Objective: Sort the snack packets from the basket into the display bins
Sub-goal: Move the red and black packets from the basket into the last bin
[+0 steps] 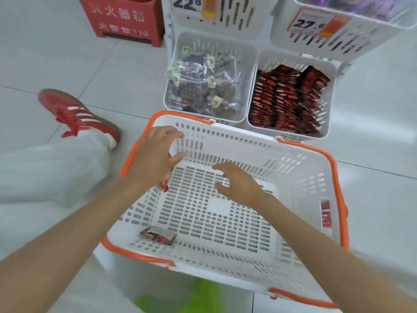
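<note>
Where the tiled floor shows at the left, a red sneaker (76, 114) and a pale trouser leg (52, 168) lie beside the white shopping basket (225, 144), which has an orange rim. A red fire-extinguisher box (126, 16) stands farther back. The left hand (155, 152) hovers over the basket's far-left corner with its fingers loosely curled and apart. An orange-red packet (165, 181) peeks out under its palm, long axis running near to far. Whether the hand grips it cannot be told. In the near-left corner a grey-and-red packet (158, 237) lies flat on the basket floor, long axis roughly left to right. A blurred green object (203, 297) shows below the basket. The right hand (239, 186) hangs over the basket floor, fingers spread, holding nothing. Beyond the basket, the left bin (196, 45) holds clear bags of dark snacks. The right bin (331, 73) holds rows of red-and-black packets on edge. Upper bins (259, 23) carry price tags (306, 23). A red packet (326, 214) stands against the basket's right wall, long axis near to far.
</note>
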`<state>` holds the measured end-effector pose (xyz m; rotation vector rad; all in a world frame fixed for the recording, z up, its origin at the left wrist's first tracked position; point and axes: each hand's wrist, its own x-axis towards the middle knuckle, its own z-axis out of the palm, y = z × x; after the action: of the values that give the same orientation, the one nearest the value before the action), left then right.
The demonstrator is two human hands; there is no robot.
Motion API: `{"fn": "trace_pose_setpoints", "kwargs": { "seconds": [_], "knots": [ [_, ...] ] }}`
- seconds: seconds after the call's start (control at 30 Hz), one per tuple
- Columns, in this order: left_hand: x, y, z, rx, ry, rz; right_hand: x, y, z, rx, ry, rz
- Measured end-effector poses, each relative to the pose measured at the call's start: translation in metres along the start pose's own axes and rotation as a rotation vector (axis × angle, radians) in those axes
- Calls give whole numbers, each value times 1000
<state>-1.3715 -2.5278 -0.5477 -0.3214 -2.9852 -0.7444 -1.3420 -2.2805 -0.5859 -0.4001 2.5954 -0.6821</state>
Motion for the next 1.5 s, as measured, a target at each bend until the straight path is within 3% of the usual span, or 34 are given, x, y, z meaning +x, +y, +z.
{"fn": "trace_pose_setpoints", "kwargs": {
  "seconds": [0.13, 0.23, 0.33, 0.43, 0.5, 0.57, 0.63, 0.87, 0.97, 1.03, 1.1, 1.17, 1.23, 1.33, 1.5],
  "knots": [
    [-45, -60, -14, -12, -60, -222, 17, -44, 58, 183, -450, 29],
    [-51, -69, -11, -119, -66, -254, 27, -79, 102, 373, -606, 80],
    [-49, -63, -11, -155, -71, -248, 35, -88, 136, 365, -726, 145],
    [-51, -65, -11, -170, -66, -240, 42, -80, 139, 271, -608, 144],
    [-52, -68, -9, -194, -56, -222, 46, -75, 134, 377, -526, 192],
    [-51, -70, -6, -216, -47, -210, 44, -75, 129, 494, -609, 188],
    [-51, -72, -5, -228, -37, -212, 40, -78, 129, 398, -739, 111],
    [-53, -64, -7, -255, 11, -209, 34, -83, 132, 360, -769, 97],
    [-54, -63, -7, -238, 5, -228, 36, -75, 135, 214, -590, 88],
    [-54, -63, -7, -230, 4, -237, 35, -71, 130, 309, -540, 118],
    [-54, -64, -6, -215, 2, -236, 31, -79, 127, 423, -661, 141],
    [-53, -65, -5, -201, -2, -242, 26, -92, 134, 336, -760, 104],
    [-53, -66, -4, -197, -7, -251, 24, -98, 145, 249, -740, 82],
    [-53, -68, -2, -196, 9, -251, 18, -103, 142, 362, -732, 104],
    [-52, -70, -1, -226, 36, -264, 11, -100, 123, 583, -886, 127]
  ]
}}
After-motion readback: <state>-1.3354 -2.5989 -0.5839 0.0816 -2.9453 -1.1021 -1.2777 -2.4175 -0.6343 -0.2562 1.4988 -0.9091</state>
